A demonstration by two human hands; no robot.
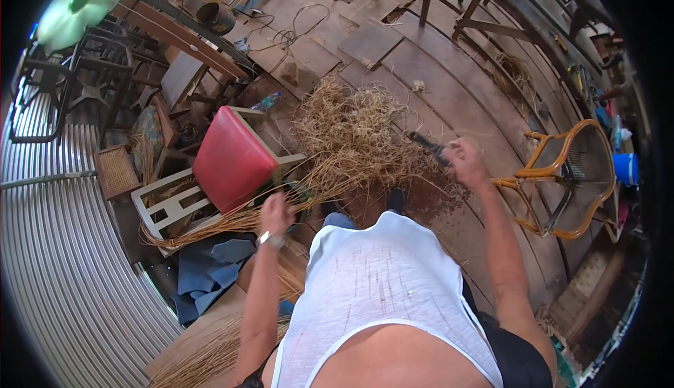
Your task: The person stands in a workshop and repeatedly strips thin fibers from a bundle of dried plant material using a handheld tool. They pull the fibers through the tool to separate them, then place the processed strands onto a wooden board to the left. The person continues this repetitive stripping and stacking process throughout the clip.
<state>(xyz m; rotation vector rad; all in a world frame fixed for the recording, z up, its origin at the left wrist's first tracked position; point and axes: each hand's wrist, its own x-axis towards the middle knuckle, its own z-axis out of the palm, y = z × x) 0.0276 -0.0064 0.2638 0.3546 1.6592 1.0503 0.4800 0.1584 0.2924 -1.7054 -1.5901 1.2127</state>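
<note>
Underfoot, worn brown planks (pixel 435 72) make up the floor; a loose heap of pale fibre strips (pixel 351 121) lies ahead of the feet. Right hand (pixel 465 162), right of heap: grip wrapped round a dark tool (pixel 427 143). Left hand (pixel 278 212): fingers curled at long cane strands (pixel 225 221) by a red-seated chair (pixel 235 160); cannot tell whether its grip pinches any. Corrugated sheeting (pixel 63 233) left, cane-framed chair (pixel 588 160) right.

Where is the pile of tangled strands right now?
In the head view, the pile of tangled strands lies on the floor, slightly above the picture's middle, to the right of the red padded seat.
</note>
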